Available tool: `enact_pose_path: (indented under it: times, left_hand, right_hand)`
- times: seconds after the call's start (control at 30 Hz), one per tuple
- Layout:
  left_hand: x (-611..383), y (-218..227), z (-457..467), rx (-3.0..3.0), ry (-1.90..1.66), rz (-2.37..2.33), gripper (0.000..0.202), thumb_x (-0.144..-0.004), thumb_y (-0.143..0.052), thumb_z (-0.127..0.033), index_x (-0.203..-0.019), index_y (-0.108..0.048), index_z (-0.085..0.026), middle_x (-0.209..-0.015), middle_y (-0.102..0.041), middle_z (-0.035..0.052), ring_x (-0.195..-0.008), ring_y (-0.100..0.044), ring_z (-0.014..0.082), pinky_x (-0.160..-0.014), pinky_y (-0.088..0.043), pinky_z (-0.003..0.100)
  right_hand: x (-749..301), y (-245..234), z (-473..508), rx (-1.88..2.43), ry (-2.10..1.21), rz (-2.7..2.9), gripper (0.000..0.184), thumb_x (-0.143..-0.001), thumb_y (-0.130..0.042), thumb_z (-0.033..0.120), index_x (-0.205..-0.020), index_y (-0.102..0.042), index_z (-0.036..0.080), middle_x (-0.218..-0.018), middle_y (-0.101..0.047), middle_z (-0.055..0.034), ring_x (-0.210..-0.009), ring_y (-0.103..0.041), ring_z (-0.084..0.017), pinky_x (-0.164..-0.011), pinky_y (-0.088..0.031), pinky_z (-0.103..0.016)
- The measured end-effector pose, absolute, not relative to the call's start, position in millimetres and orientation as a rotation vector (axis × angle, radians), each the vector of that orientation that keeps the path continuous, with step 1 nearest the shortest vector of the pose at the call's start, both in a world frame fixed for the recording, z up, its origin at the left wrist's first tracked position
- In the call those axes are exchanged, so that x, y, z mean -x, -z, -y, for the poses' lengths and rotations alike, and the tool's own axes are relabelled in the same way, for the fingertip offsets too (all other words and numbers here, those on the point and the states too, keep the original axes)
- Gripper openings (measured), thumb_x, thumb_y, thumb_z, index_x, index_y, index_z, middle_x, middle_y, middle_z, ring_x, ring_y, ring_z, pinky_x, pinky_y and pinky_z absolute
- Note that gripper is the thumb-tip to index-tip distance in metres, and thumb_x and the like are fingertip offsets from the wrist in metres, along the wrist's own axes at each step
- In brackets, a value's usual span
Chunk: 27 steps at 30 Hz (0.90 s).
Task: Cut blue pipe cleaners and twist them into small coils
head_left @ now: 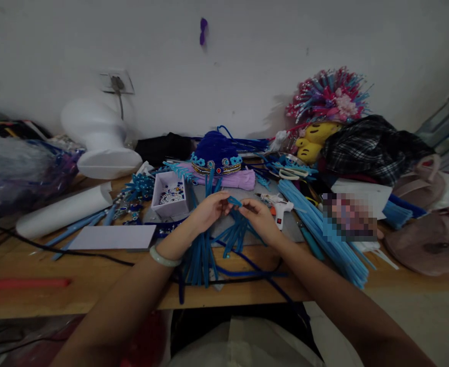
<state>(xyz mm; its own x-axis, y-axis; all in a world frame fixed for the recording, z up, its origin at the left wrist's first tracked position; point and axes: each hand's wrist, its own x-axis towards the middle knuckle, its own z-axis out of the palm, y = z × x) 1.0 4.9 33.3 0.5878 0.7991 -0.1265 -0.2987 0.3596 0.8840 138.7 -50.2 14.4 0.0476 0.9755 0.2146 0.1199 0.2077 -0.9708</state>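
Observation:
Between my two hands is a short bent piece of blue pipe cleaner [234,201]. My left hand [213,210] pinches one end, and a pale bangle circles that wrist. The fingers of my right hand [260,218] close on the other end. Below them, cut blue pipe cleaners [238,232] lie fanned on a grey mat, with a longer bundle [198,260] to the left. Just beyond stands a dark blue headdress [217,148] with a beaded band. A white glue gun [281,208] rests near my right hand.
A white box of beads [169,196] sits left of my hands. Light blue pipe cleaners [327,239] stretch across the right side. White cards [113,237], a white paper roll [65,210] and a foam head [102,140] are at left. A black cable [94,256] crosses the table.

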Motion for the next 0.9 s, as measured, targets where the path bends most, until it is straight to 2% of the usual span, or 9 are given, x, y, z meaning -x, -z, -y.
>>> enact_pose_path:
  times: [0.23,0.47,0.63,0.9]
  left_hand:
    - [1.7,-30.3,-8.5,-1.055,-0.726,-0.681,0.008,-0.060,-0.052,-0.018,-0.054,-0.053,-0.014,-0.047,-0.047,-0.0019,-0.042,-0.039,0.0066,-0.044,-0.029,0.021]
    - [-0.6,-30.2,-4.4,-1.204,-0.742,-0.684,0.008,-0.061,-0.054,-0.020,-0.056,-0.054,-0.014,-0.051,-0.047,-0.0020,-0.046,-0.041,0.0070,-0.044,-0.028,0.021]
    - [-2.4,-31.8,-0.9,-0.933,-0.656,-0.679,0.005,-0.062,-0.055,-0.018,-0.062,-0.056,-0.013,-0.050,-0.046,-0.0033,-0.041,-0.036,0.0043,-0.044,-0.030,0.020]
    - [-5.9,-32.2,0.4,-0.686,-0.683,-0.668,0.006,-0.061,-0.053,-0.011,-0.054,-0.054,-0.010,-0.047,-0.045,-0.0027,-0.039,-0.035,0.0033,-0.042,-0.030,0.018]
  right_hand:
    - [-139.5,-19.0,51.6,1.143,-0.957,1.285,0.014,-0.069,-0.049,0.030,-0.068,-0.056,0.018,-0.067,-0.057,0.0009,-0.067,-0.050,-0.012,-0.063,-0.039,-0.024]
    - [-139.1,-17.9,50.8,1.199,-0.889,1.304,0.015,-0.069,-0.053,0.031,-0.066,-0.054,0.017,-0.063,-0.051,0.0024,-0.061,-0.046,-0.010,-0.060,-0.038,-0.022]
    - [-141.7,-17.5,50.3,1.213,-0.820,1.321,0.011,-0.068,-0.053,0.028,-0.064,-0.053,0.017,-0.061,-0.049,0.0031,-0.059,-0.044,-0.010,-0.058,-0.037,-0.021]
    - [-141.3,-15.0,50.4,1.226,-0.735,1.377,0.009,-0.068,-0.053,0.026,-0.064,-0.053,0.017,-0.062,-0.050,0.0025,-0.061,-0.046,-0.011,-0.059,-0.037,-0.022]
